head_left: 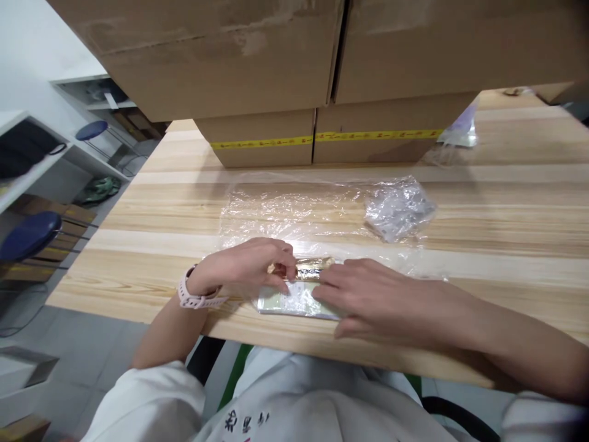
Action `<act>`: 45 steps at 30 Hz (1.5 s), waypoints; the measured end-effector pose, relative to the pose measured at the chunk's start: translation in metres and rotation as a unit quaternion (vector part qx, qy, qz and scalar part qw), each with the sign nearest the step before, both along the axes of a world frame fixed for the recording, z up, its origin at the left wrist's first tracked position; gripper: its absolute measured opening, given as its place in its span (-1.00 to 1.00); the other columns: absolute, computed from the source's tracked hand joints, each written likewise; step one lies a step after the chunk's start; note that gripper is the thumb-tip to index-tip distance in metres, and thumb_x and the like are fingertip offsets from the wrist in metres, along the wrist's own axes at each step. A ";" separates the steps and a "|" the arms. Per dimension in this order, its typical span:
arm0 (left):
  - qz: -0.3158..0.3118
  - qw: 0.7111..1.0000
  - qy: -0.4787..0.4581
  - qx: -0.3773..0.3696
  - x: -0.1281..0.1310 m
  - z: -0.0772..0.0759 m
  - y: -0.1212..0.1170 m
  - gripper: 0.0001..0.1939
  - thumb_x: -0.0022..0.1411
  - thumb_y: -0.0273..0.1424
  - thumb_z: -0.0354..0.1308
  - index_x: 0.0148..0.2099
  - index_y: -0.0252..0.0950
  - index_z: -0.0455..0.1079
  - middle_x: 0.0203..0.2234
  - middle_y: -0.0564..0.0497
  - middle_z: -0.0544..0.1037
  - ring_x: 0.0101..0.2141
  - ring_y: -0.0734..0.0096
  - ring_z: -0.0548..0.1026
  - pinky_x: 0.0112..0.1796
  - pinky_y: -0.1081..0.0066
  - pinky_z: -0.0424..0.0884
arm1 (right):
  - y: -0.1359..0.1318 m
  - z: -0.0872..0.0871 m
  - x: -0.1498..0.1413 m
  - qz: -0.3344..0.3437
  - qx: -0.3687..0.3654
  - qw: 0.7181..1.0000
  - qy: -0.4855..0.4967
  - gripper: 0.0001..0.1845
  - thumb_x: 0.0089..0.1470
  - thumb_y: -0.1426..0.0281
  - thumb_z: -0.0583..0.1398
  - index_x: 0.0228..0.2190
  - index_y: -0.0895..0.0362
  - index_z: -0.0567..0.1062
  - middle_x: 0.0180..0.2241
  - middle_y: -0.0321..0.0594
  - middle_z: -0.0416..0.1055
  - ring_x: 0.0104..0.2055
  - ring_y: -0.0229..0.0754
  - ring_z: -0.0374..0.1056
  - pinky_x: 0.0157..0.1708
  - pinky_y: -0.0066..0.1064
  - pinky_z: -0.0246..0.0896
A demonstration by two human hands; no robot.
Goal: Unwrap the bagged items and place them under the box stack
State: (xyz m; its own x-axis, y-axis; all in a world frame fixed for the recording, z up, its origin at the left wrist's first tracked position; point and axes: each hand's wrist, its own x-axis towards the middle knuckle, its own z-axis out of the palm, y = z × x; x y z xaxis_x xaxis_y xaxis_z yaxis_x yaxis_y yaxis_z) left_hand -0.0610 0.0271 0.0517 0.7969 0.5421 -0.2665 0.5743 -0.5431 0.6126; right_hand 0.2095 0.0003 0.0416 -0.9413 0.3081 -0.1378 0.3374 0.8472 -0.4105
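Note:
A shiny gold foil packet (314,269) lies across a flat, pale green and white package (297,302) with a glossy clear surface, close to the table's front edge. My left hand (257,265), with a pale strapped watch on the wrist, has its fingers bent round the foil's left end, and the thumb lies against the package. On the other side my right hand (363,287) rests with fingers spread over the foil's right end and the package. Its fingertips partly cover both things. Behind the hands, a clear plastic sheet (285,209) is spread out, wrinkled.
A crumpled silvery plastic bag (399,210) sits at the sheet's right side. Large cardboard boxes (267,138) with yellow tape stand stacked at the back of the wooden table (151,245). Another plastic packet (462,129) is right of them. Blue stools (30,235) stand on the left floor.

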 end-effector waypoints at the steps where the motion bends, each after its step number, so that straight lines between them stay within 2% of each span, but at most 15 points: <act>1: 0.015 1.000 -0.012 0.008 -0.001 0.000 0.001 -0.81 0.37 -0.23 0.29 -0.17 -0.24 0.55 -0.26 -0.01 0.57 -0.21 0.31 0.51 -0.15 0.38 0.33 | 0.007 0.003 -0.001 -0.022 0.001 1.000 -0.016 -0.87 0.29 0.33 0.25 -0.16 0.13 0.48 -0.15 -0.14 0.45 -0.14 -0.07 0.36 -0.20 -0.29 0.11; 6: 0.077 0.995 0.003 0.061 -0.009 -0.001 0.006 -0.67 0.29 -0.17 0.35 -0.03 -0.24 0.46 -0.18 -0.03 0.56 -0.19 0.26 0.48 -0.20 0.37 0.32 | 0.038 0.005 -0.004 -0.141 0.075 0.985 -0.065 -0.88 0.32 0.38 0.19 -0.24 0.16 0.50 -0.23 -0.12 0.45 -0.23 -0.10 0.33 -0.34 -0.35 -0.10; 11: 0.068 0.994 0.062 0.056 -0.003 -0.004 0.003 -0.64 0.27 -0.20 0.37 0.01 -0.23 0.42 -0.21 0.00 0.56 -0.25 0.30 0.47 -0.25 0.39 0.28 | 0.045 -0.004 -0.001 -0.124 0.015 0.990 -0.070 -0.77 0.31 0.20 0.21 -0.19 0.11 0.52 -0.19 -0.15 0.49 -0.23 -0.10 0.35 -0.32 -0.35 -0.13; 15: 0.076 0.992 0.075 0.060 0.000 -0.002 0.002 -0.59 0.24 -0.24 0.40 0.05 -0.24 0.42 -0.21 0.00 0.57 -0.22 0.27 0.48 -0.23 0.38 0.28 | 0.047 0.002 0.000 -0.134 -0.047 0.986 -0.083 -0.76 0.35 0.22 0.17 -0.26 0.10 0.54 -0.22 -0.19 0.53 -0.24 -0.12 0.38 -0.28 -0.34 -0.08; 18: 0.081 0.991 0.079 0.066 -0.003 -0.002 0.004 -0.63 0.22 -0.23 0.42 -0.01 -0.26 0.46 -0.22 -0.01 0.58 -0.23 0.28 0.49 -0.26 0.39 0.28 | 0.050 0.004 0.001 -0.148 -0.064 0.984 -0.071 -0.78 0.34 0.30 0.15 -0.31 0.11 0.54 -0.29 -0.24 0.54 -0.29 -0.17 0.37 -0.30 -0.35 -0.05; 22: 0.093 0.990 0.053 0.089 -0.010 -0.003 0.008 -0.87 0.29 -0.33 0.33 -0.17 -0.27 0.51 -0.25 -0.01 0.59 -0.26 0.33 0.51 -0.27 0.41 0.29 | 0.052 0.003 0.003 -0.161 -0.037 0.985 -0.048 -0.79 0.30 0.45 0.13 -0.37 0.13 0.53 -0.31 -0.24 0.53 -0.33 -0.20 0.34 -0.34 -0.36 -0.05; 26: 0.109 0.990 -0.009 0.093 -0.017 0.013 0.003 -0.84 0.34 -0.32 0.27 -0.29 -0.27 0.50 -0.35 0.00 0.60 -0.34 0.38 0.52 -0.30 0.43 0.31 | 0.047 0.013 0.007 -0.148 0.000 0.989 -0.010 -0.81 0.30 0.44 0.12 -0.35 0.14 0.51 -0.29 -0.18 0.49 -0.31 -0.18 0.31 -0.35 -0.36 -0.05; 28: 0.083 0.995 -0.044 0.039 -0.018 0.026 -0.004 -0.78 0.35 -0.25 0.28 -0.31 -0.26 0.50 -0.41 0.02 0.61 -0.40 0.40 0.53 -0.34 0.44 0.33 | 0.039 0.024 0.009 -0.112 -0.016 0.994 0.005 -0.80 0.32 0.42 0.11 -0.34 0.12 0.50 -0.30 -0.19 0.48 -0.31 -0.18 0.32 -0.34 -0.36 -0.01; 31: -0.014 0.992 -0.065 -0.110 -0.014 0.042 -0.018 -0.77 0.37 -0.22 0.27 -0.33 -0.19 0.55 -0.48 0.02 0.63 -0.48 0.41 0.55 -0.41 0.44 0.37 | 0.016 0.038 0.009 -0.016 -0.096 0.995 -0.007 -0.79 0.33 0.45 0.11 -0.34 0.07 0.50 -0.35 -0.28 0.51 -0.36 -0.22 0.34 -0.35 -0.37 0.05; 33: -0.075 0.974 -0.077 -0.201 -0.005 0.047 -0.027 -0.81 0.37 -0.24 0.27 -0.31 -0.13 0.62 -0.44 -0.03 0.68 -0.44 0.34 0.61 -0.41 0.42 0.44 | -0.001 0.042 0.005 0.089 -0.152 0.984 -0.036 -0.84 0.31 0.46 0.16 -0.30 0.04 0.54 -0.35 -0.32 0.55 -0.38 -0.23 0.36 -0.39 -0.38 0.07; 36: -0.101 0.943 -0.121 -0.294 0.007 0.048 -0.034 -0.91 0.29 -0.26 0.34 -0.27 -0.04 0.68 -0.38 -0.08 0.72 -0.36 0.22 0.69 -0.38 0.40 0.55 | -0.017 0.040 -0.002 0.234 -0.182 0.953 -0.055 -0.91 0.25 0.44 0.25 -0.29 0.05 0.58 -0.41 -0.32 0.56 -0.43 -0.22 0.37 -0.45 -0.35 0.09; 37: -0.096 0.934 -0.135 -0.315 0.009 0.048 -0.035 -0.93 0.27 -0.26 0.36 -0.26 -0.03 0.69 -0.37 -0.08 0.73 -0.34 0.19 0.70 -0.35 0.38 0.59 | -0.018 0.038 -0.004 0.244 -0.183 0.951 -0.048 -0.90 0.24 0.46 0.26 -0.31 0.06 0.59 -0.43 -0.33 0.55 -0.43 -0.22 0.38 -0.45 -0.35 0.10; 39: -0.070 0.929 -0.149 -0.333 0.007 0.049 -0.032 -0.92 0.27 -0.26 0.37 -0.23 -0.02 0.71 -0.33 -0.08 0.73 -0.31 0.17 0.71 -0.28 0.35 0.63 | -0.016 0.032 -0.006 0.182 -0.169 0.968 -0.019 -0.84 0.25 0.52 0.22 -0.30 0.07 0.59 -0.38 -0.32 0.57 -0.38 -0.24 0.41 -0.41 -0.38 0.19; 42: 0.027 0.966 -0.145 -0.211 -0.008 0.044 -0.020 -0.84 0.36 -0.22 0.29 -0.14 -0.08 0.69 -0.27 -0.07 0.73 -0.28 0.23 0.70 -0.22 0.32 0.61 | -0.011 0.018 -0.009 0.016 -0.074 0.996 0.042 -0.77 0.37 0.44 0.12 -0.05 0.07 0.55 -0.03 -0.16 0.57 -0.04 -0.12 0.47 -0.08 -0.27 0.36; 45: 0.109 0.989 -0.104 0.000 -0.028 0.025 -0.003 -0.63 0.33 -0.13 0.32 0.10 -0.15 0.58 -0.05 -0.11 0.68 -0.07 0.19 0.65 -0.03 0.26 0.54 | -0.014 -0.003 -0.017 -0.053 0.041 0.997 0.040 -0.52 0.34 0.25 0.22 0.21 0.14 0.39 0.36 0.13 0.22 0.37 0.20 0.19 0.23 0.10 0.25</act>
